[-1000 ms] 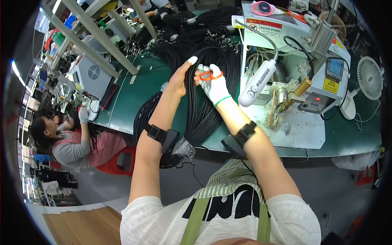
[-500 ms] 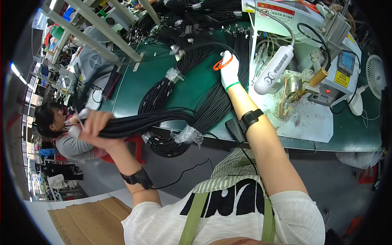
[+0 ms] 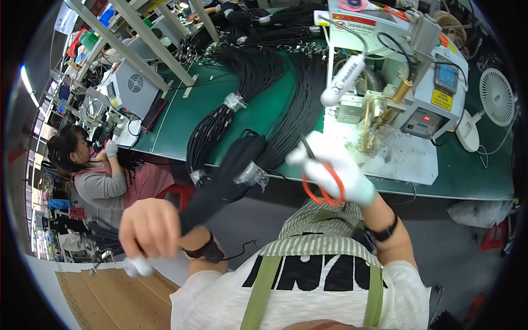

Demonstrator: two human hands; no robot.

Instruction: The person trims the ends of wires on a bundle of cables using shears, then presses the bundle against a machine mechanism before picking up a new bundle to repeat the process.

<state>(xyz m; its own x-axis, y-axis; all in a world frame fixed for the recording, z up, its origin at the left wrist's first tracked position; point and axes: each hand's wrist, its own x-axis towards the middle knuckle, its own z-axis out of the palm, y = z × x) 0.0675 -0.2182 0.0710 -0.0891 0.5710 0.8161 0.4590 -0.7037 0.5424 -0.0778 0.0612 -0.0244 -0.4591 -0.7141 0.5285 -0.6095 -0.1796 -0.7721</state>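
Observation:
My left hand [image 3: 149,226], blurred and with white covers on some fingertips, is closed round a bundle of black cables [image 3: 212,190]. One end of the bundle reaches back over the table edge; the other sticks out past my hand to the left. In my right hand [image 3: 344,168], which wears a white glove, is a pair of scissors [image 3: 336,188] with orange loop handles. Its dark blades point up and left, apart from the bundle. Beyond the hands, a long bundle of black cables [image 3: 300,93] and a second one [image 3: 214,129] lie on the green table, with clear plastic wrapped round them.
A bench machine [image 3: 426,118] with a lit display stands on a white board [image 3: 407,165] at the right, beside a white fan [image 3: 496,98]. Grey frame posts [image 3: 146,49] rise at the left. A co-worker [image 3: 104,170] sits there. Brown cardboard [image 3: 113,300] lies lower left.
My left hand has swung down and nearer with the cable bundle. My right hand has drawn back from the far cables toward my body, still with the scissors.

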